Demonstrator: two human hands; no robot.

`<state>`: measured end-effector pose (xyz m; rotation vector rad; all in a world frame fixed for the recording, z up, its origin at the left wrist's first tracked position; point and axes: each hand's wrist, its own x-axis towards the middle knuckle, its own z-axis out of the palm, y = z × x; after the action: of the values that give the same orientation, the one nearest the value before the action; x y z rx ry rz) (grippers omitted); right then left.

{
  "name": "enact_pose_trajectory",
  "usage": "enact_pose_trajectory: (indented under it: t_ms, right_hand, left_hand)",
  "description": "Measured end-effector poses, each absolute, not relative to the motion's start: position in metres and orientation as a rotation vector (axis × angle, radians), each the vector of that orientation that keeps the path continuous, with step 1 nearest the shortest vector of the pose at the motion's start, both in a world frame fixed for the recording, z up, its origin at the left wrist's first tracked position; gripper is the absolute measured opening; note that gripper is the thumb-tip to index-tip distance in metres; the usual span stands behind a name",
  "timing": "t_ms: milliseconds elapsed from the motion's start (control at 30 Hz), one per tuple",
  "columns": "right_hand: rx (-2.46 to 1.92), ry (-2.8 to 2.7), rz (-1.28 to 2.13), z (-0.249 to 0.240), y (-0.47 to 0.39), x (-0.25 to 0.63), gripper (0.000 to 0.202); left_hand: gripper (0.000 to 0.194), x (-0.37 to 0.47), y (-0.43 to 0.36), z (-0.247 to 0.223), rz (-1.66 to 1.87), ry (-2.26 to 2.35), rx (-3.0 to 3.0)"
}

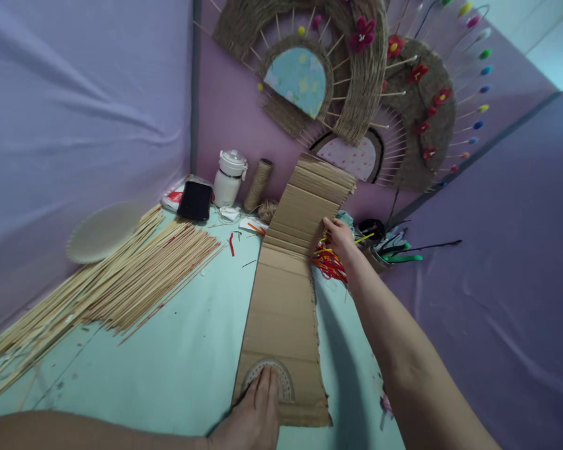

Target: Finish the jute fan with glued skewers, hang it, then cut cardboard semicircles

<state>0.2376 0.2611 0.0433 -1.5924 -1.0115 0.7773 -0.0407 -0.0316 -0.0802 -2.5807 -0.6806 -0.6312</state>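
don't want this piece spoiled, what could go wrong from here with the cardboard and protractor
The protractor could slide on the cardboard if the left hand, whose fingers rest on it, eases off. The cardboard might bend at its creases: its far part seems raised, with the right hand at its edge. That edge could also snag the red and yellow strips beside it.

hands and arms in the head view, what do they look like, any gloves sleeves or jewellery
The left hand and right hand are ungloved, with no rings visible. The left arm and right arm are bare as far as they show: no sleeve, watch or bracelet.
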Motion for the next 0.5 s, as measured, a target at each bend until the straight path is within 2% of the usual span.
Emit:
enact_pose_trajectory:
  t_ms: [133,233,500]
  right_hand:
    - [-1.423,-0.988,0.831,0.053,0.234,0.235,0.019]
    - [-1.265,-0.981,0.800,0.063,0.204,0.233,0.026]
    - [-1.088,-0.982,0.527,0.117,0.081,0.229,0.021]
  left_hand:
    - [0.038,-0.041,-0.033,-0.080,-0.601,-0.725,-2.601]
    - [0.037,-0.042,-0.032,-0.080,-0.607,-0.703,-2.596]
    - [0.045,-0.037,-0.034,-0.089,-0.622,-0.750,-2.548]
